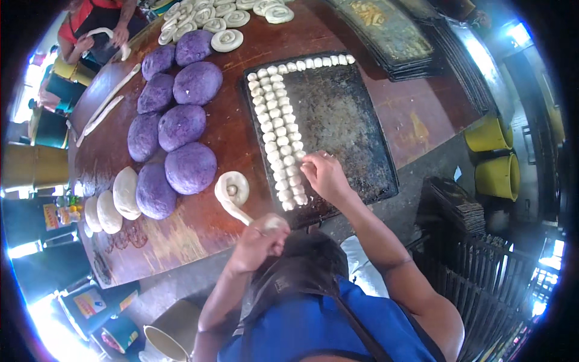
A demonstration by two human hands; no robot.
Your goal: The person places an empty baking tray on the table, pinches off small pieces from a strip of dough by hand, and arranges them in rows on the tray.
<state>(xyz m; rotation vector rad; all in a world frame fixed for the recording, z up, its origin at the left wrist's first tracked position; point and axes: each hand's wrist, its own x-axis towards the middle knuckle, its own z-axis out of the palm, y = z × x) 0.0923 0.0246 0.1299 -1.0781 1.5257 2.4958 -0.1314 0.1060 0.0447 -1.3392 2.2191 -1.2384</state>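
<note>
A rope of pale dough (235, 211) runs from a coil on the table into my left hand (260, 242), whose fingers are wrapped round its end at the table's near edge. Over the dark baking tray (344, 120), my right hand (326, 175) has its fingertips pinched at a small white dough ball (300, 155), the nearest in its column. Several columns of such dough balls (277, 130) line the tray's left side. One row of them also runs along its far edge. My right fingers partly hide the ball they touch.
Large purple dough mounds (192, 168) and pale dough pieces (126, 193) lie to the left. Coiled dough (227, 40) covers the far side. Stacked trays (386, 36) stand far right, yellow buckets (497, 175) beyond the table. Another person's hand (121, 36) holds dough at far left.
</note>
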